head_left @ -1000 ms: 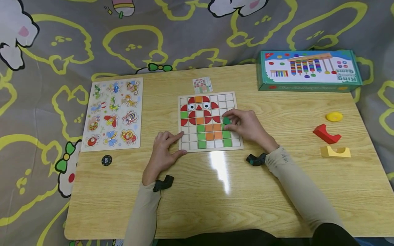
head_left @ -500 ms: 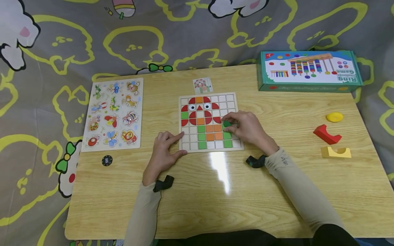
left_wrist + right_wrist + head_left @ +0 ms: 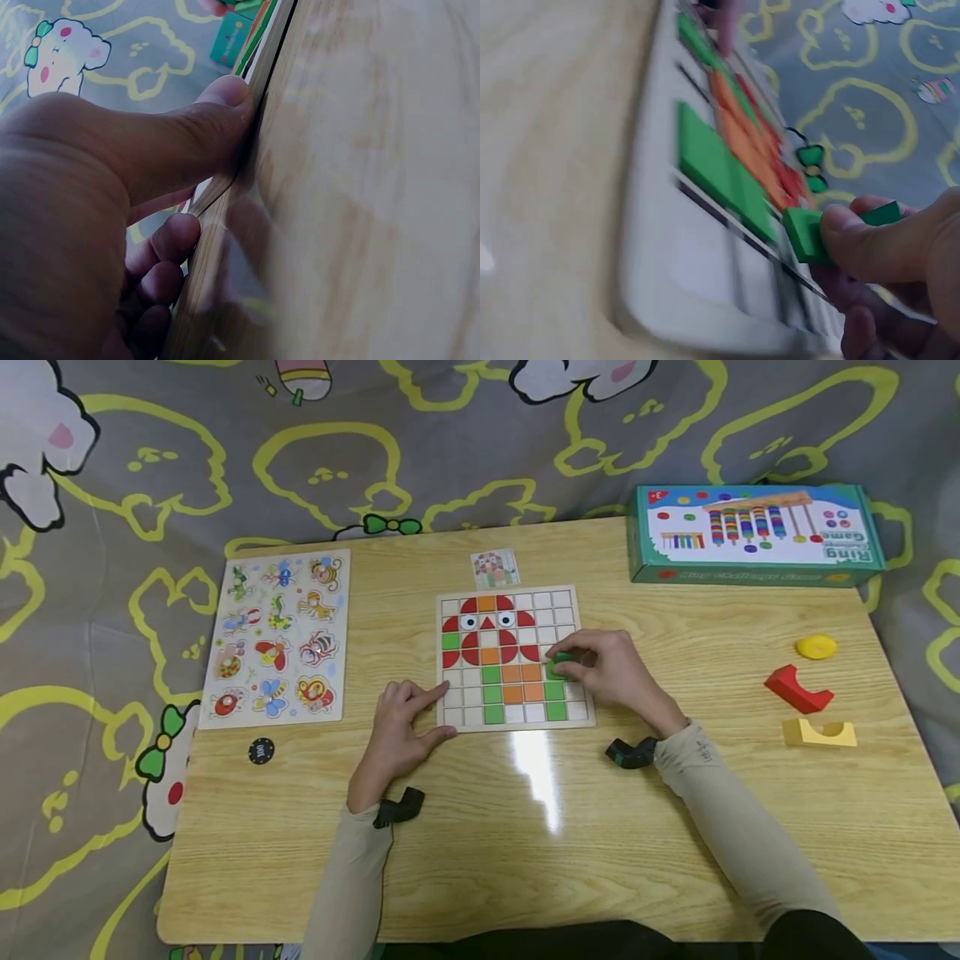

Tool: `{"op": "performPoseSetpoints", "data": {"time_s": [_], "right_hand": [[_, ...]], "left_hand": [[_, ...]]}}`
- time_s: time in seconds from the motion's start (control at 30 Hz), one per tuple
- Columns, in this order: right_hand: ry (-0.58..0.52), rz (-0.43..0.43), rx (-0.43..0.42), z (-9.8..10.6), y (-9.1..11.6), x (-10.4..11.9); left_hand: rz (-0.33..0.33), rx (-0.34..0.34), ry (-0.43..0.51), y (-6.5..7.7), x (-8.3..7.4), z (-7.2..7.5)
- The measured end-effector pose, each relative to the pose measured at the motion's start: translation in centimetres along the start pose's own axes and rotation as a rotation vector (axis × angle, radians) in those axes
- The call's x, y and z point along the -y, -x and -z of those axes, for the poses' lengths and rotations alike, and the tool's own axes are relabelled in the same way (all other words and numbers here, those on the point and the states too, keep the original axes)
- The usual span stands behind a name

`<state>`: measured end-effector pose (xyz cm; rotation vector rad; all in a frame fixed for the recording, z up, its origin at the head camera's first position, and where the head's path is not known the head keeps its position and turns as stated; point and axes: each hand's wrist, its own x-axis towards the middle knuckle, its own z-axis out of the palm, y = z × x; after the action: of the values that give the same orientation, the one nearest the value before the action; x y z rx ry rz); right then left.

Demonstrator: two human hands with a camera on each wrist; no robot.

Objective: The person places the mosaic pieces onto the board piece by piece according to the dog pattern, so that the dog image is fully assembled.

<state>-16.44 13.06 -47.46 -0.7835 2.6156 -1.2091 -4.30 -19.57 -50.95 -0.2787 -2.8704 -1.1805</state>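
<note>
On the table lies a square wooden mosaic board [image 3: 453,718], partly filled with red, orange and green tiles, some forming an owl-like face with two eyes. My left hand [image 3: 397,735] rests at its lower left corner, thumb and index finger touching the edge; the left wrist view has the thumb [image 3: 217,112] against the board's side and the other fingers bent. Over the board's right side, my right hand [image 3: 603,668] pinches a green tile [image 3: 806,234] between thumb and fingers. Another green bit [image 3: 881,214] shows behind the thumb; I cannot tell whether it is a separate tile.
A small picture card [image 3: 495,568] lies behind the board. Left are an insect puzzle board [image 3: 273,639] and a black chip [image 3: 261,751]. A Ring Game box [image 3: 757,535] stands back right, with a yellow disc [image 3: 817,647], red arch block [image 3: 798,689] and yellow arch block [image 3: 819,732] nearer.
My right hand has shifted slightly to the right over the board, and the green in its fingers has moved with it. My left hand stays in place.
</note>
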Motion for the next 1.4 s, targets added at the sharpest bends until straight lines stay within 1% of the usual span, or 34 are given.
{"op": "performPoseSetpoints", "data": {"time_s": [0.07, 0.17, 0.27, 0.4, 0.5, 0.6, 0.83, 0.9, 1.0, 1.07, 1.2, 1.27, 1.4], "right_hand": [[-0.006, -0.059, -0.016, 1.0, 0.2, -0.4], [0.018, -0.149, -0.030, 2.5, 0.5, -1.4], [0.057, -0.216, -0.012, 3.7, 1.0, -2.4], [0.080, -0.258, 0.025, 4.5, 1.4, -3.6], [0.073, -0.261, 0.017, 4.7, 1.4, -4.1], [0.073, -0.261, -0.016, 4.7, 1.4, -4.3], [0.017, -0.304, -0.096, 4.7, 1.4, -4.6], [0.022, -0.291, -0.104, 4.7, 1.3, -4.7], [0.027, -0.259, -0.094, 4.4, 0.9, -4.6], [0.012, -0.243, -0.085, 4.1, 0.5, -4.4], [-0.067, -0.248, -0.082, 3.1, -0.2, -3.8], [-0.143, -0.270, -0.085, 2.6, -0.7, -3.4], [-0.236, -0.309, -0.091, 1.4, -1.7, -2.7]], "left_hand": [[-0.003, -0.001, 0.001, 0.0, 0.0, 0.0], [-0.008, 0.000, -0.003, 0.0, -0.1, -0.1], [-0.011, 0.001, -0.010, 0.0, -0.1, -0.1], [-0.006, 0.001, -0.011, 0.1, 0.0, 0.0], [0.003, 0.001, -0.011, 0.1, 0.1, 0.0], [0.004, 0.001, -0.007, 0.1, 0.1, -0.1], [-0.013, -0.001, -0.004, 0.1, 0.1, -0.1], [-0.015, -0.004, -0.007, 0.0, 0.1, -0.1], [-0.014, -0.007, -0.011, 0.0, 0.1, 0.0], [-0.010, -0.005, -0.009, 0.0, 0.0, 0.0], [-0.002, 0.001, 0.002, 0.0, 0.0, 0.0], [0.001, 0.003, 0.007, 0.0, 0.0, 0.0], [-0.004, 0.000, 0.008, 0.0, 0.1, 0.0]]}}
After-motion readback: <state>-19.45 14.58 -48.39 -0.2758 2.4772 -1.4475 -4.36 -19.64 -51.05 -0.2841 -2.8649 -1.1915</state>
